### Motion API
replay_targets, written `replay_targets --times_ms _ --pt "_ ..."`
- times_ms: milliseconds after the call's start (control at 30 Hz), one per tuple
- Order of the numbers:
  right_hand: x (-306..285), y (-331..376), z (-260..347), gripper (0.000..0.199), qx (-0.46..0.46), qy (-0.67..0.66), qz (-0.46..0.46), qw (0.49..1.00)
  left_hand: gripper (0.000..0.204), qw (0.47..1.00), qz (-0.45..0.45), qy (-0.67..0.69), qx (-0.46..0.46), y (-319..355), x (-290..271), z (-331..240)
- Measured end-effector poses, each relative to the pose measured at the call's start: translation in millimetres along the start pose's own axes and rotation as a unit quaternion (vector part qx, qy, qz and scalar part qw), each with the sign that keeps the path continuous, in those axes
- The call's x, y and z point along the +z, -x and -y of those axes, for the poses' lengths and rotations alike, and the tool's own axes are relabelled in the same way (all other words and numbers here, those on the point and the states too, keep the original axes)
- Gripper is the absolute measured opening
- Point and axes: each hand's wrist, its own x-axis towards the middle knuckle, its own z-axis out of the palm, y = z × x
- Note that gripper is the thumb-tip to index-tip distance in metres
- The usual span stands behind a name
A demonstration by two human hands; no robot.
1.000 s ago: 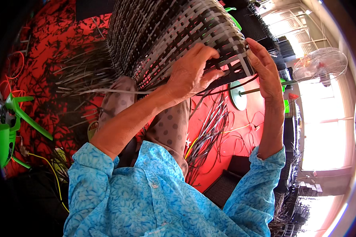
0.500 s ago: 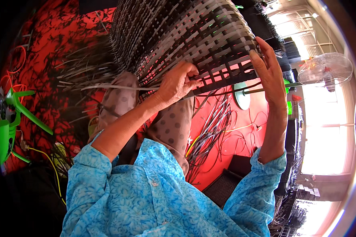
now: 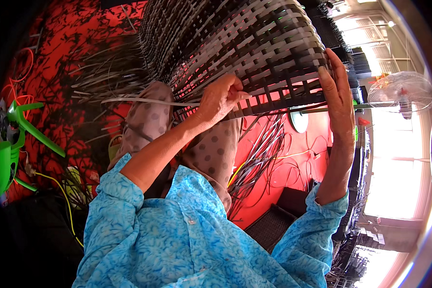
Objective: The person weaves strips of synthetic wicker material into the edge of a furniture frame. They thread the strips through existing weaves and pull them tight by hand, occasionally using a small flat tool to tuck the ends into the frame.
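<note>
A large woven piece (image 3: pixel 273 53) of flat black and grey strips tilts up before me, its lower border touching near my knees. My left hand (image 3: pixel 221 100) is closed in a pinch at the lower, loosely woven rows. A pale grey strip (image 3: pixel 149 101) runs from the left to this hand; the exact grip at the fingertips is partly hidden. At the right edge, my right hand (image 3: pixel 339 96) grips the woven piece, with the thumb on the near side and the fingers around the rim. Long loose strip ends (image 3: pixel 105 72) fan out leftward from the weave.
More loose strips (image 3: pixel 261 153) lie on the red floor (image 3: pixel 254 209) beside my right leg. A green plastic stand (image 3: pixel 33 127) and yellow cord (image 3: pixel 62 197) are at the left. A standing fan (image 3: pixel 401 93) is on the right. A dark woven item (image 3: pixel 273 225) sits below my right forearm.
The woven piece and both hands appear a little further right in the picture, as does much of the scene. Both hands keep their places on the weave.
</note>
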Motion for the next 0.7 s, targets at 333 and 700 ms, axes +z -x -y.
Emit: replay_targets --times_ms 333,700 --pt "0.2 1.6 3.1 0.048 -0.006 0.022 -0.019 1.0 0.034 0.913 0.029 -0.382 0.139 76.7 -44.8 60.1" --pt "-1.5 2.1 0.5 0.045 -0.017 0.052 -0.032 0.998 0.021 0.827 0.12 -0.545 0.07 47.3 -77.2 108.7"
